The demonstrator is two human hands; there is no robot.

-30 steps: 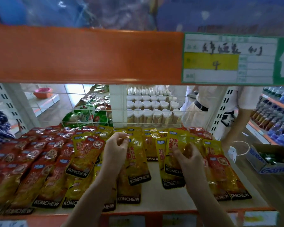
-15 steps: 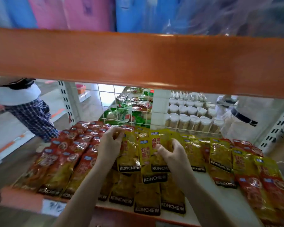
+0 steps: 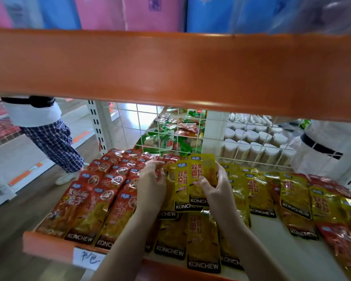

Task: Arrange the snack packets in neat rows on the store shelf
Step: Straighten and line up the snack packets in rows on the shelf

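Now my right hand (image 3: 215, 185) grips a yellow snack packet (image 3: 201, 175), lifted at the shelf's (image 3: 272, 236) middle rear; my left hand (image 3: 151, 179) pinches the neighbouring yellow packets' (image 3: 170, 179) edge, beside the red packets (image 3: 101, 191).

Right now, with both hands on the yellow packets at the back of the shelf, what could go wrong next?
1. The right hand pinches a small stack of glossy yellow snack packets; its grip looks light, so one could slide out.
2. The left hand rests where the yellow packets meet the red foil snack packets, so it may nudge that row askew.
3. Front packets overhang the orange shelf edge and could drop.
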